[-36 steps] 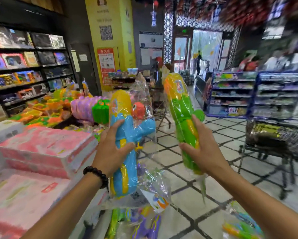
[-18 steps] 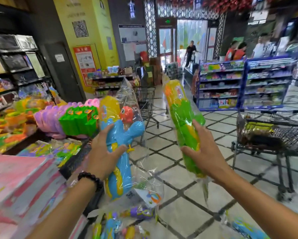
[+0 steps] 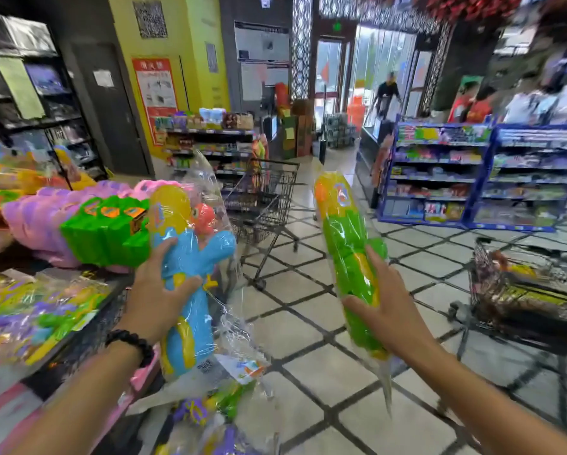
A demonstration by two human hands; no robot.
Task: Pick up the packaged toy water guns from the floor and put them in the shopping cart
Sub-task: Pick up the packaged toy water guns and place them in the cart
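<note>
Water guns: two pkgd toys, both off the floor, one per hand, held upright at chest height.
Left hand (image 3: 158, 290): fingers wrapped round the blue water gun (image 3: 190, 274), clear bag hanging loose below it.
Right hand (image 3: 385, 305): grasping the green-yellow water gun (image 3: 349, 254) round its lower body, bag tail dangling.
Change: view has swung right vs a sec ago; toy display at left slides out toward the edge, more tiled floor (image 3: 324, 372) shows. Grips on both guns same as before.
Carts: empty-looking cart (image 3: 265, 198) straight ahead, between the two guns in view; 2nd cart (image 3: 522, 284) at right edge, already holding some goods. Both well apart from the hands.
Meaning: pick-up seems done for this pair; prob. carrying phase now. Which cart is the target, can't tell.
Still on floor: more pkgd guns (image 3: 206, 412) by the feet, bottom edge, so likely more rounds to go.
Risk: slippery bags, loose plastic could snag on cart wire.
</note>
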